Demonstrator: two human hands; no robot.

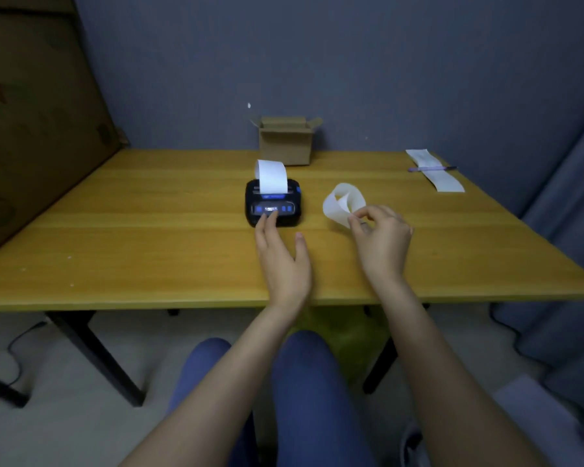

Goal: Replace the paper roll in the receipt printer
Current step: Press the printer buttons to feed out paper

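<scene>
A small black receipt printer (273,203) with blue buttons sits mid-table. A white paper strip (271,175) curls up and back out of its top slot. My left hand (282,257) lies flat, fingers spread, with two fingertips touching the printer's front panel. My right hand (381,235) is to the right of the printer and pinches one end of a loose curled strip of white paper (343,202), which loops above the table.
An open cardboard box (285,141) stands behind the printer at the table's back edge. A flat receipt strip (435,170) with a purple pen (430,168) across it lies at the far right. The yellow wooden table (132,237) meets a grey wall.
</scene>
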